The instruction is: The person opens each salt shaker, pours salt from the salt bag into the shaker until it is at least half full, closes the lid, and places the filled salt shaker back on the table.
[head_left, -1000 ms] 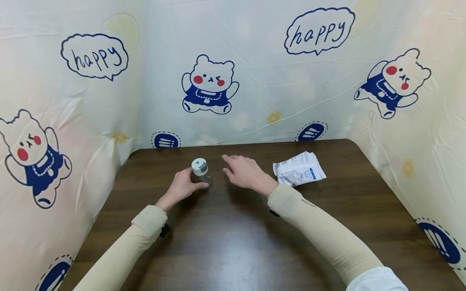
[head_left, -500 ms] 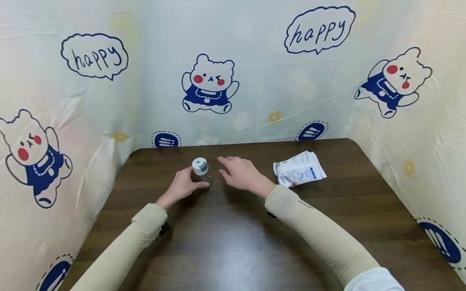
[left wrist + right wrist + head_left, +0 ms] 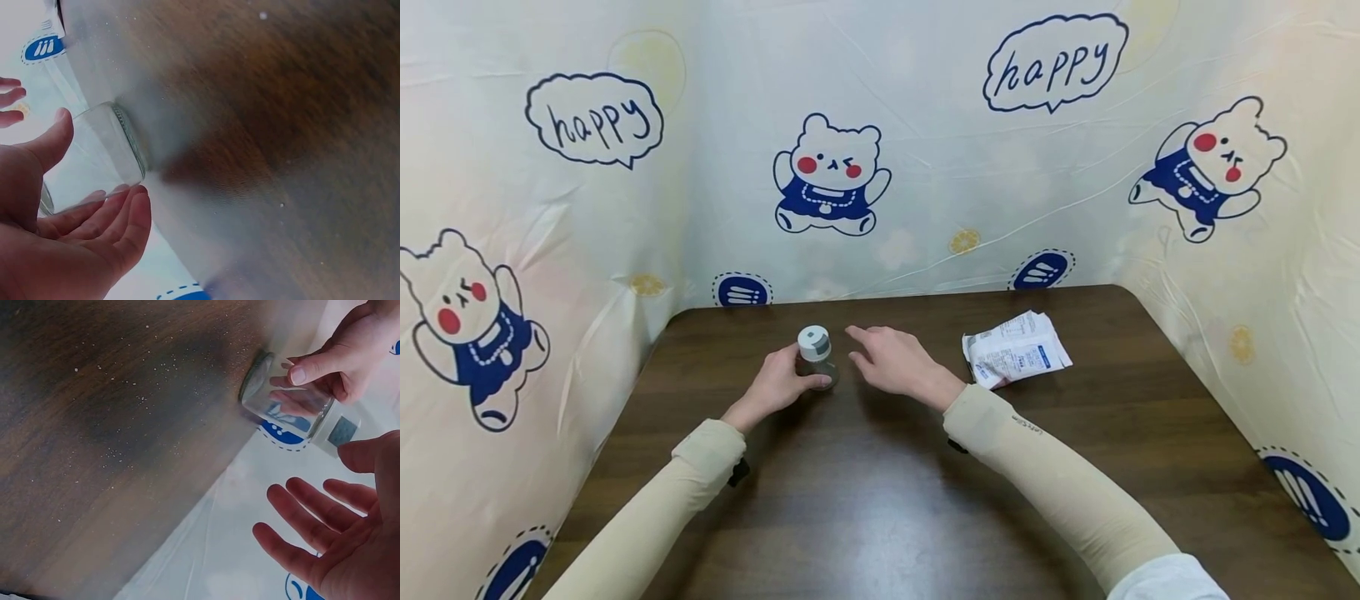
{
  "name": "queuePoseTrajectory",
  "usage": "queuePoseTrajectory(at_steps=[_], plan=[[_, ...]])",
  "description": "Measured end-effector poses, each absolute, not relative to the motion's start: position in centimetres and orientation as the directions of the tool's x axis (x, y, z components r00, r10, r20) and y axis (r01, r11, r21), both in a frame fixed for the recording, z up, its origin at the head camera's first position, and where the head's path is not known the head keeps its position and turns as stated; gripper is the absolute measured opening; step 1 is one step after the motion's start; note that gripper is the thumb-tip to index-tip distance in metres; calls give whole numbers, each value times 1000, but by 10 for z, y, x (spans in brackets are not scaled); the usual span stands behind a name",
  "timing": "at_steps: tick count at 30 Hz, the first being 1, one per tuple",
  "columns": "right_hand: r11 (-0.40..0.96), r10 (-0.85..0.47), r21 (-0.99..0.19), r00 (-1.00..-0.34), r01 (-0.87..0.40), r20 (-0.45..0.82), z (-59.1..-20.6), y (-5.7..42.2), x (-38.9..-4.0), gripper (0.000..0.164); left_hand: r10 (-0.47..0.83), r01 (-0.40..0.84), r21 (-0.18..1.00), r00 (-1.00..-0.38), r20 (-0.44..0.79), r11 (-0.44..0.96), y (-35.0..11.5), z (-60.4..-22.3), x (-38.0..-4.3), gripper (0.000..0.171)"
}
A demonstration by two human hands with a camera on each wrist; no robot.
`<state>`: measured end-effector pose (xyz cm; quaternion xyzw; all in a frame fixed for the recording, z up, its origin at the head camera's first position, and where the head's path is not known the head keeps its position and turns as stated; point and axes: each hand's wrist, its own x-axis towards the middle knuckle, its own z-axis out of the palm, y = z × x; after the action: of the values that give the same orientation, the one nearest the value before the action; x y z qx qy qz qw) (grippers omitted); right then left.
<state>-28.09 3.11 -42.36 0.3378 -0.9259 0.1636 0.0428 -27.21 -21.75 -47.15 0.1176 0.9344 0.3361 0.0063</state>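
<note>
A clear glass seasoning shaker [image 3: 822, 367] with a white-and-grey cap [image 3: 813, 342] stands upright on the table, left of centre. My left hand [image 3: 777, 377] holds its body, with the thumb on the near side. In the left wrist view the thumb and fingers lie on opposite sides of the shaker [image 3: 97, 159], and it looks see-through. Just to the right of the shaker hovers my right hand [image 3: 895, 362], holding nothing. In the right wrist view its fingers [image 3: 306, 515] are spread and slightly bent, apart from the shaker [image 3: 284, 394].
A white printed packet [image 3: 1017, 350] lies at the back right of the dark brown wooden table [image 3: 865, 500]. Scattered small white grains [image 3: 140, 397] dot the tabletop in the right wrist view. A patterned curtain [image 3: 925, 183] hangs behind and along both sides.
My right hand has moved a little left, closer to the shaker. The left hand keeps its hold, and the shaker has hardly shifted. The packet lies where it was.
</note>
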Motion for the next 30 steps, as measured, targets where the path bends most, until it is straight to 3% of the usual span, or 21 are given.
queuePoseTrajectory(at_steps=[20,30], plan=[[705,-615,-279,-758,-651,217,-426,23,-281,49,235,237,626,-968,88,743,-216,-471,-268,56],[690,-613,-321,-760,-648,217,-426,15,-281,65,250,261,628,-962,108,733,-212,-472,-266,54]])
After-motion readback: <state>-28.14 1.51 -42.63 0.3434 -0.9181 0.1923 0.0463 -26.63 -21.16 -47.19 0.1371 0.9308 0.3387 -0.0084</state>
